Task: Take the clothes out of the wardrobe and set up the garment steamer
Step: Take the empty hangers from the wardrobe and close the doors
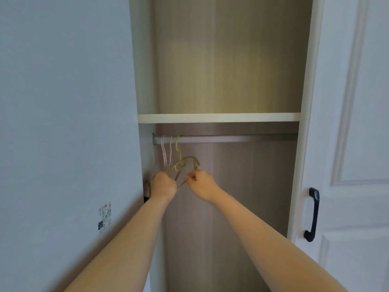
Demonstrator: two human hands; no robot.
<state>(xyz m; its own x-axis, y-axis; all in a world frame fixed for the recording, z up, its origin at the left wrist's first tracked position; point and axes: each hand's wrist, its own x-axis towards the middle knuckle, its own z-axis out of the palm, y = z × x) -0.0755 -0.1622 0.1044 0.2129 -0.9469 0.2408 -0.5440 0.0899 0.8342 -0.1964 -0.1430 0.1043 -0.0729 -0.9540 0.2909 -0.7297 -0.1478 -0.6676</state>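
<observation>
The open wardrobe holds a metal hanging rail (231, 139) under a pale shelf (219, 118). A yellow-green hanger (186, 160) hooks over the rail's left end, beside pale pink hangers (165, 152). No clothes show on them. My left hand (163, 185) is closed around the lower parts of the hangers. My right hand (200, 186) pinches the yellow-green hanger's lower bar with its fingertips.
The open left door (63, 123) stands close on the left, with a small label (104, 216) on it. A closed white door on the right carries a black handle (312, 216). The compartment above the shelf shows only its wood-grain back panel (229, 60).
</observation>
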